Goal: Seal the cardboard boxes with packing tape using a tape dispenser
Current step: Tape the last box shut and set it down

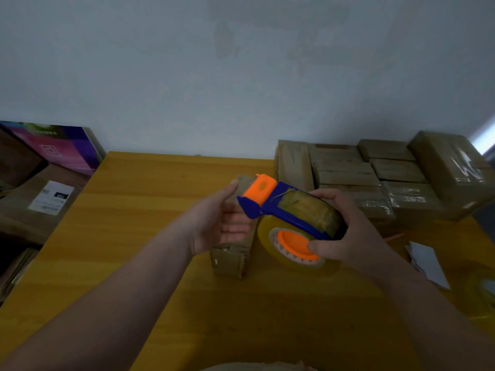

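A small, narrow cardboard box lies on the yellow table in the middle of the view. My left hand holds it from the left, fingers wrapped over its top. My right hand grips a blue and orange tape dispenser loaded with a roll of clear tape. The dispenser's orange front end hangs over the far end of the box. Part of the box top is hidden behind my left hand and the dispenser.
Several taped cardboard boxes are stacked at the back right of the table. A white paper sheet lies at the right edge. Left of the table stand a colourful carton and a labelled brown box. A pale wall rises behind.
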{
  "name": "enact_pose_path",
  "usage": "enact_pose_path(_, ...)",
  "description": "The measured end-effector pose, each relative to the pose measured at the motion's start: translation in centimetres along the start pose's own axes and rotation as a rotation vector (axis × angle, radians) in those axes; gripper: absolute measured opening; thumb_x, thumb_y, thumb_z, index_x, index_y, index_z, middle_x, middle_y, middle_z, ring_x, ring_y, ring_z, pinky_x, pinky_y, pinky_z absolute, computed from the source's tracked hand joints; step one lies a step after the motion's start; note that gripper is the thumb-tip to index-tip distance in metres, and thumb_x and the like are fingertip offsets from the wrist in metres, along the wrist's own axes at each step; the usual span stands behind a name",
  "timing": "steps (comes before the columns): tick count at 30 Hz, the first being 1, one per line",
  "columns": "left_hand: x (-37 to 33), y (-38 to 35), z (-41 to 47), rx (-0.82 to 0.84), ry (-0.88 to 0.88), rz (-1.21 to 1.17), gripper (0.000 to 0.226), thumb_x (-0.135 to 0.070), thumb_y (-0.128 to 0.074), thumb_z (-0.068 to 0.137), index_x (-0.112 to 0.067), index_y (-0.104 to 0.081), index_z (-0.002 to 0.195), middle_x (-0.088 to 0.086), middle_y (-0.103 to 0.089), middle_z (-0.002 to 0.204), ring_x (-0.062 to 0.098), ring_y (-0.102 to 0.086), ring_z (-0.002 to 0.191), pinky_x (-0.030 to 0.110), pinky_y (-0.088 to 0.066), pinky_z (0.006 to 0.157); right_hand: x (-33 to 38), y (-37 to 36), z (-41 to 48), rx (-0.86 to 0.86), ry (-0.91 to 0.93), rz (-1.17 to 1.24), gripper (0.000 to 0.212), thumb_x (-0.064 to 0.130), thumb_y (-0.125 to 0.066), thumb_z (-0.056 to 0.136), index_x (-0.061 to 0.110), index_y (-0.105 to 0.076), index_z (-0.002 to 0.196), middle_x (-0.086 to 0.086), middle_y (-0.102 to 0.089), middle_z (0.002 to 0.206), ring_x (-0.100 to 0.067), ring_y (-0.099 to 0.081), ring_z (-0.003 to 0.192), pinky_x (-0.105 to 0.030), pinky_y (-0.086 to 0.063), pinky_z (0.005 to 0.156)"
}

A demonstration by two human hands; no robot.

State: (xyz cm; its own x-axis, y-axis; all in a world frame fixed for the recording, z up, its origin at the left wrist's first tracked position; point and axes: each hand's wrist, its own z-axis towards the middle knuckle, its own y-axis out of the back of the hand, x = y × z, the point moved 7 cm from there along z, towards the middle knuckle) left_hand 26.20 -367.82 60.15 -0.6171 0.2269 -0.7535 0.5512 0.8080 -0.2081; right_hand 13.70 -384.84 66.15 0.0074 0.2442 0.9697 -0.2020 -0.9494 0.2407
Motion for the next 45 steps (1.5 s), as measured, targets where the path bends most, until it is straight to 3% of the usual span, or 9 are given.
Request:
enact_pose_path(5,-0.2,0.8,-0.4,-0.018,-0.088,-0.077,0.023,-0.015,-0.052,0.093,-0.012,-0.063,0.073,-0.002,-0.059,0.053,0.007,-0.057,0.044,0.020,-0.051,0.047,0.5,-0.6,-0.1,0.025,0.038,0.007,0.067,0.009,-0.078,0.054,0.049,-0.059,0.105,0.029,-0.057,0.099,-0.003,-0.064,0.092,-0.017,-0.053,0.066)
enact_pose_path(11,-0.2,1.5,-0.6,-0.019,-0.137,0.022,0.022,-0.012,-0.056,0.093,-0.011,-0.063,0.072,0.000,-0.057,0.051,0.006,-0.054,0.041,0.019,-0.049,0.044,0.7,-1.1,-0.2,0.069,0.054,-0.048,0.066,0.013,-0.079,0.056,0.041,-0.057,0.112,0.032,-0.059,0.101,0.001,-0.063,0.093,-0.013,-0.051,0.063)
enact_pose_path(15,-0.2,3.0,-0.9,-0.133,-0.212,0.109,0.023,-0.002,-0.055,0.092,-0.008,-0.056,0.070,0.000,-0.055,0.048,0.007,-0.048,0.039,0.018,-0.044,0.041,0.8,-1.4,-0.1,0.158,0.061,-0.165,0.067,0.025,-0.080,0.058,0.053,-0.054,0.113,0.034,-0.055,0.107,0.000,-0.062,0.097,-0.014,-0.052,0.068)
enact_pose_path(18,-0.7,6.8,-1.9,-0.323,-0.279,0.160,0.024,-0.002,-0.057,0.092,-0.008,-0.054,0.069,0.002,-0.055,0.053,0.011,-0.047,0.045,0.017,-0.045,0.041,0.3,0.1,-0.5,0.200,0.028,-0.228,0.067,0.041,-0.078,0.058,0.055,-0.052,0.119,0.029,-0.056,0.112,-0.003,-0.063,0.098,-0.017,-0.054,0.070)
enact_pose_path(21,-0.3,10.3,-2.9,-0.471,-0.325,0.224,0.023,-0.007,-0.059,0.092,-0.008,-0.054,0.069,0.004,-0.053,0.060,0.016,-0.046,0.056,0.020,-0.047,0.048,-0.9,2.1,-1.2,0.233,-0.041,-0.298,0.071,0.038,-0.081,0.059,0.057,-0.051,0.120,0.029,-0.055,0.113,-0.004,-0.063,0.098,-0.026,-0.059,0.073)
enact_pose_path(26,2.8,10.4,-2.0,-0.504,-0.332,0.289,0.032,-0.020,-0.064,0.090,-0.010,-0.048,0.065,0.003,-0.050,0.061,0.018,-0.048,0.059,0.030,-0.044,0.057,-2.6,1.7,-2.1,0.317,-0.111,-0.294,0.073,0.039,-0.083,0.056,0.060,-0.051,0.118,0.034,-0.053,0.113,0.001,-0.061,0.100,-0.017,-0.055,0.069)
enact_pose_path(31,4.6,10.8,-1.3,-0.570,-0.339,0.344,0.032,-0.027,-0.066,0.090,-0.010,-0.051,0.067,0.002,-0.054,0.061,0.018,-0.051,0.057,0.029,-0.044,0.054,-3.8,1.8,-2.5,0.313,-0.153,-0.300,0.074,0.024,-0.086,0.059,0.057,-0.054,0.116,0.028,-0.056,0.112,0.000,-0.062,0.098,-0.021,-0.057,0.073)
enact_pose_path(37,5.6,10.9,-0.6,-0.588,-0.321,0.374,0.033,-0.027,-0.065,0.090,-0.010,-0.053,0.065,0.003,-0.055,0.060,0.020,-0.051,0.056,0.034,-0.044,0.056,-4.3,1.4,-2.4,0.321,-0.181,-0.310,0.073,0.039,-0.076,0.049,0.051,-0.053,0.118,0.019,-0.056,0.115,0.002,-0.061,0.097,-0.016,-0.053,0.068)
enact_pose_path(45,7.7,9.2,0.7,-0.495,-0.203,0.334,0.028,-0.019,-0.058,0.094,-0.003,-0.052,0.072,0.007,-0.052,0.063,0.019,-0.046,0.056,0.029,-0.043,0.056,-6.9,-1.3,-1.2,0.364,-0.256,-0.424,0.075,0.014,-0.082,0.064,0.045,-0.052,0.125,0.009,-0.056,0.117,-0.009,-0.067,0.084,-0.031,-0.060,0.064)
